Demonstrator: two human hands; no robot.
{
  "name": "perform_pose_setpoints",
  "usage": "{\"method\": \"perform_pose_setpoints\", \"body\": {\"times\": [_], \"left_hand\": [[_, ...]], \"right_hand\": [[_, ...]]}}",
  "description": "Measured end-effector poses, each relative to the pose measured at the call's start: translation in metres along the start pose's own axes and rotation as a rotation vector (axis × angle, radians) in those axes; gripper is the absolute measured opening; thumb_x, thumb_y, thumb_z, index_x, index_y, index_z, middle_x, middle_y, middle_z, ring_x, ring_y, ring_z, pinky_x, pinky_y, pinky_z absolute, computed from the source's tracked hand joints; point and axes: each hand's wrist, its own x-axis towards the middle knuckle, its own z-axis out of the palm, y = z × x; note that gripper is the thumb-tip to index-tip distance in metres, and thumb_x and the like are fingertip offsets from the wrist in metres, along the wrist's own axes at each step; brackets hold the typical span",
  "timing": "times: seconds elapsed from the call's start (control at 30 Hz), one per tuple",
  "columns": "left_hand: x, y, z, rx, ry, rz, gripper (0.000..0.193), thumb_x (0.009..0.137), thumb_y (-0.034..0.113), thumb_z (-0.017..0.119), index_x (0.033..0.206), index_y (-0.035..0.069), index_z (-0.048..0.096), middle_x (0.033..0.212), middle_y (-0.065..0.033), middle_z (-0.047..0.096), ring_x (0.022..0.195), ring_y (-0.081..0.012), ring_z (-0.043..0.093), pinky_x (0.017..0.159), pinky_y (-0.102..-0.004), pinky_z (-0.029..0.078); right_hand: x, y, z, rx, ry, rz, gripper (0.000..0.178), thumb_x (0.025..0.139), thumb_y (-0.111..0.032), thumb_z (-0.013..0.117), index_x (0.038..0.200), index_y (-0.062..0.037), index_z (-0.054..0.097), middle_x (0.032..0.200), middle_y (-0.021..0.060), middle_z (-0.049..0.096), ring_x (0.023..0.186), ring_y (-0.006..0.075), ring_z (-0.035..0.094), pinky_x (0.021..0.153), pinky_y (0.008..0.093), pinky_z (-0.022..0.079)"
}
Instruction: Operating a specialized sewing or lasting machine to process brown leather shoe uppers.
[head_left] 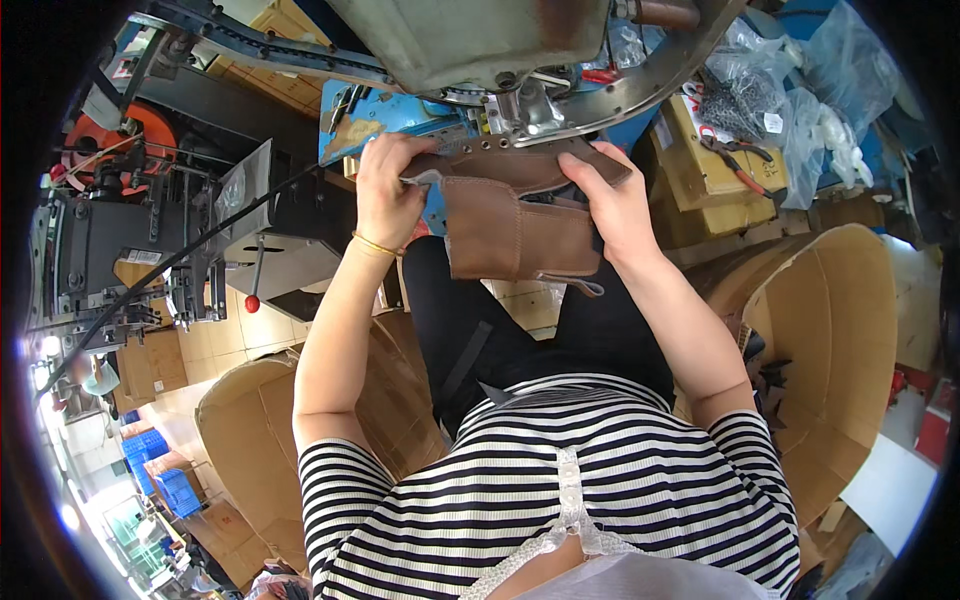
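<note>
A brown leather shoe upper [485,225] hangs between my two hands, with stitched seams and a row of metal eyelets along its far edge. My left hand [390,190] is closed on its left end, fingers partly hidden behind the leather. On the right end my right hand [615,205] grips the leather, thumb lying on top and fingers underneath. The far edge of the upper is right at the metal head [530,110] of a machine; whether the two touch, I cannot tell.
Overhead stands the large grey machine body [480,40] with its curved metal frame. Cardboard boxes [830,330] flank me on both sides. At right, pliers [735,165] and plastic bags [745,85] lie on a carton. A red-knobbed lever [252,302] juts from the left machinery.
</note>
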Motion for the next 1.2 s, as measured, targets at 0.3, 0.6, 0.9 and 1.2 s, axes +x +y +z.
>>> {"method": "perform_pose_setpoints", "body": {"times": [0.3, 0.6, 0.9, 1.2], "left_hand": [[-0.014, -0.007, 0.005, -0.079, -0.043, -0.109, 0.041, 0.057, -0.012, 0.063, 0.094, 0.005, 0.060, 0.090, -0.0099, 0.062, 0.090, -0.0322, 0.057, 0.080, -0.0380, 0.045], [-0.009, -0.002, -0.001, -0.071, -0.077, -0.141, 0.039, 0.059, -0.012, 0.061, 0.095, 0.005, 0.060, 0.090, -0.0094, 0.061, 0.089, -0.0316, 0.057, 0.080, -0.0373, 0.045], [-0.011, -0.004, 0.001, -0.064, -0.058, -0.133, 0.040, 0.059, -0.012, 0.061, 0.095, 0.005, 0.060, 0.092, -0.0096, 0.061, 0.091, -0.0318, 0.057, 0.081, -0.0376, 0.045], [-0.024, -0.011, -0.009, -0.171, -0.098, -0.305, 0.038, 0.064, -0.012, 0.057, 0.098, 0.004, 0.061, 0.092, -0.0091, 0.065, 0.094, -0.0296, 0.061, 0.085, -0.0358, 0.047]], "right_hand": [[0.006, -0.006, 0.006, -0.142, -0.027, 0.111, 0.021, 0.084, -0.015, 0.069, 0.097, 0.0005, 0.065, 0.091, 0.0038, 0.067, 0.084, 0.0093, 0.059, 0.076, 0.0246, 0.045], [-0.002, -0.003, -0.007, 0.012, -0.011, 0.110, 0.023, 0.088, -0.020, 0.064, 0.095, 0.0017, 0.065, 0.089, 0.0006, 0.064, 0.082, 0.0076, 0.054, 0.073, 0.0226, 0.042], [-0.002, -0.003, -0.004, -0.099, -0.026, 0.010, 0.021, 0.089, -0.019, 0.064, 0.093, 0.0016, 0.064, 0.078, -0.0024, 0.061, 0.071, 0.0050, 0.050, 0.064, 0.0218, 0.040], [0.003, -0.005, 0.013, -0.099, -0.075, 0.059, 0.025, 0.087, -0.019, 0.065, 0.096, 0.0047, 0.065, 0.083, 0.0027, 0.065, 0.074, 0.0076, 0.055, 0.067, 0.0228, 0.043]]}}
